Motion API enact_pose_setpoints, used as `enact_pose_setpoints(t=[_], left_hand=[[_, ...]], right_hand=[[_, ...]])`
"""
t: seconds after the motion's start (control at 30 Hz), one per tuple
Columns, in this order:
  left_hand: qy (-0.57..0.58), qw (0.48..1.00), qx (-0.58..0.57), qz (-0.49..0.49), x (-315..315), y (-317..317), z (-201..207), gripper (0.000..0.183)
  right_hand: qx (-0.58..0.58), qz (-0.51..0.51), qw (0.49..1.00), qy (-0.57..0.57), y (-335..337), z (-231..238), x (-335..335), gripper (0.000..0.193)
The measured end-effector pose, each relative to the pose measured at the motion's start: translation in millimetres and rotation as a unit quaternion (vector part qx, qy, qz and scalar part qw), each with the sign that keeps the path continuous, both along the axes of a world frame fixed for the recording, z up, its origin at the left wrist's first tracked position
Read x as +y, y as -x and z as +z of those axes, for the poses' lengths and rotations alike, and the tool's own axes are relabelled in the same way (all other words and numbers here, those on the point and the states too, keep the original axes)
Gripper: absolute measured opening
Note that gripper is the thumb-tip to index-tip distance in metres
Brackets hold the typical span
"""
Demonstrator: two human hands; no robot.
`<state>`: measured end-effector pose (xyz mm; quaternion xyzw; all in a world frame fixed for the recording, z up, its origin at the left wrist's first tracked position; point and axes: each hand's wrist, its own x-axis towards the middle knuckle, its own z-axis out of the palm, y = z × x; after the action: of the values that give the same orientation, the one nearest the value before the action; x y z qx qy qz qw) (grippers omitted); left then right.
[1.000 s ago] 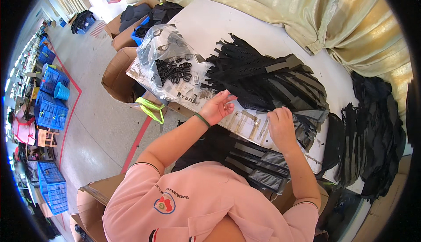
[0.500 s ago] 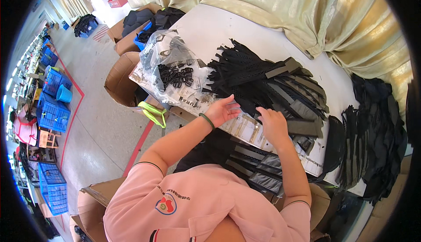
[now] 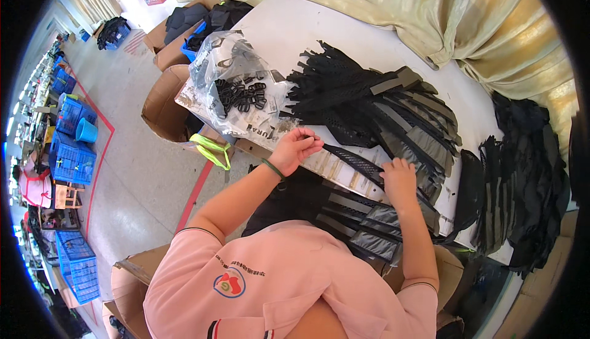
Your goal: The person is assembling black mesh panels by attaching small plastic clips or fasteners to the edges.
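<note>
My left hand (image 3: 297, 150) is closed in a pinch on the narrow end of a black mesh strap (image 3: 355, 162) at the table's near edge. Along the strap's wider part, my right hand (image 3: 399, 182) has its fingers bent over it. The strap slants down to the right between the two hands. Just beyond them lies a heap of similar black straps (image 3: 344, 96) with grey-green end panels, fanned over the white table (image 3: 307, 23). Black plastic buckles (image 3: 243, 95) lie on a clear plastic bag (image 3: 224, 56) left of the heap.
More black straps (image 3: 362, 222) hang below the table's near edge, against my lap. Dark fabric pieces (image 3: 528, 185) are piled at the right. An open cardboard box (image 3: 165, 105) stands left of the table, near a yellow-green strip (image 3: 210, 151). Pale curtains (image 3: 393, 1) hang behind.
My left hand has gone from spread fingers to a pinch on the strap's end and moved slightly left. The right hand has shifted right and nearer; the strap now stretches between them.
</note>
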<state>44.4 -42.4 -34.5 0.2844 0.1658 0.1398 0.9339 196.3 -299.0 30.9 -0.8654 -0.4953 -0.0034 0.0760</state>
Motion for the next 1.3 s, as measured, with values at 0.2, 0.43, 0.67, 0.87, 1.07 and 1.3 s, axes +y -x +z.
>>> enact_pose_setpoints(t=[0.2,0.43,0.67,0.87,1.07,1.3], left_hand=[[-0.238,0.967,0.090,0.007,-10,16,17,0.012],[-0.401,0.899,0.141,0.101,26,26,18,0.009],[-0.779,0.549,0.285,0.100,148,28,0,0.027],[-0.801,0.506,0.316,0.050,149,16,1,0.026],[-0.716,0.631,0.276,0.117,121,18,32,0.016],[-0.234,0.972,0.038,-0.007,22,25,45,0.011]], right_hand=[[0.165,0.068,0.947,-0.267,57,-11,83,0.032],[0.443,0.042,0.849,-0.286,70,-59,125,0.022],[0.407,0.056,0.874,-0.259,65,-72,124,0.016],[0.401,0.042,0.883,-0.242,56,-82,125,0.016],[0.560,-0.034,0.802,-0.204,51,-65,125,0.016],[0.684,0.000,0.685,-0.250,72,-4,123,0.014]])
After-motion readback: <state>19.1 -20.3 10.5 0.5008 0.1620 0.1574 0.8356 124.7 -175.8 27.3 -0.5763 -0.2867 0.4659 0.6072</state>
